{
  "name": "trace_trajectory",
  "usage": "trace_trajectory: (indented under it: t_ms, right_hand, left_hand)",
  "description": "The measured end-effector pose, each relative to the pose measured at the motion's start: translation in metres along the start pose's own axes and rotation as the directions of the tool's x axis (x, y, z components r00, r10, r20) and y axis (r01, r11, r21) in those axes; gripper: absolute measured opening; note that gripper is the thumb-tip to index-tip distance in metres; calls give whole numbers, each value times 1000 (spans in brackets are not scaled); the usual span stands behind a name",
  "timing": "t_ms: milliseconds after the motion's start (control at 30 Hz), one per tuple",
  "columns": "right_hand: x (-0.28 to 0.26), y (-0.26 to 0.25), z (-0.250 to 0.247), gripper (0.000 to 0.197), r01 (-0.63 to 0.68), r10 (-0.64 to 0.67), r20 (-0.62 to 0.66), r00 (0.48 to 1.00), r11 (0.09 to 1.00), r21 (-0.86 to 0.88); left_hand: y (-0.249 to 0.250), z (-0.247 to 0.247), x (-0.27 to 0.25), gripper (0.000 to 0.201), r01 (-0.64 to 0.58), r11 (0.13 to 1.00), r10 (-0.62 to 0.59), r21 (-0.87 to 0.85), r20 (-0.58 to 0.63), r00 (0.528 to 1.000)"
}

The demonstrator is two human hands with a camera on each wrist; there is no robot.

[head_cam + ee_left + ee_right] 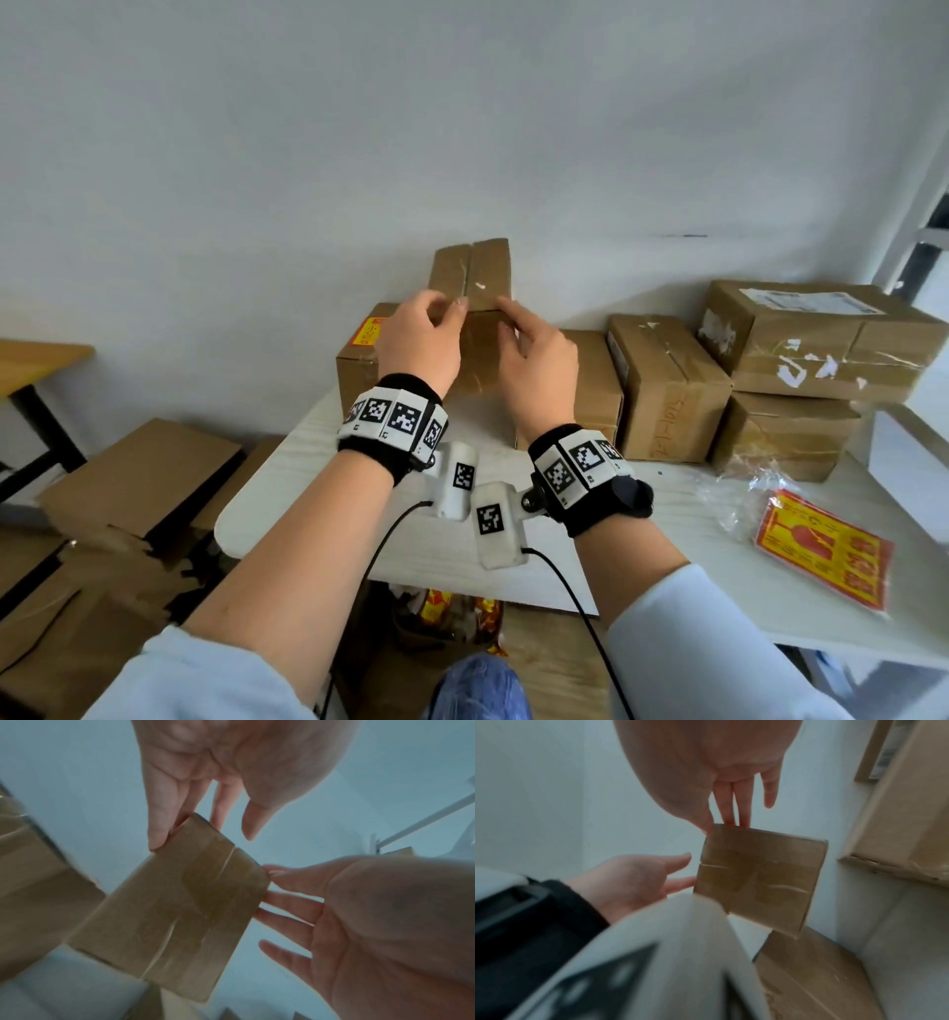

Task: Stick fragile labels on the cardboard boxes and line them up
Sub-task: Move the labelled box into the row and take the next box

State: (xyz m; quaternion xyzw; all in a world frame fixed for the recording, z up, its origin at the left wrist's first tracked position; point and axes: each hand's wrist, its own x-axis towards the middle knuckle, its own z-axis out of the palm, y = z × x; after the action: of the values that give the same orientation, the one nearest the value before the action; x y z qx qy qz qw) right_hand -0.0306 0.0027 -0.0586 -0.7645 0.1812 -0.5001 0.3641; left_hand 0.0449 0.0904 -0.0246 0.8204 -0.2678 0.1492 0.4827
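A small taped cardboard box stands on a larger box that carries a red and yellow fragile label near its left end. My left hand touches the small box's upper left corner with straight fingers. From the other side my right hand touches the box edge, its fingers likewise straight. Neither hand curls round the box. A plastic pack of fragile labels lies on the white table at the right.
Several taped cardboard boxes stand along the wall to the right, two of them stacked. Flattened and open cartons lie on the floor at the left beside a wooden desk. The wall is close behind the boxes.
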Motion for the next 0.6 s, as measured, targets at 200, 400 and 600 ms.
trace_trajectory:
  t_ms: [200,400,600]
  right_hand:
    - [-3,-24,-26,42,261,-258,-36,965,959,110]
    - [-9,-39,-63,39,242,-246,8,969,961,136]
    - [-18,-46,-88,35,205,-204,-22,979,967,150]
  left_hand:
    - [18,-10,-8,85,219,884,-218,-412,51,975]
    - [28,8,-25,105,360,736,-256,-573,256,932]
    - [36,22,-37,111,311,812,-193,-494,276,942]
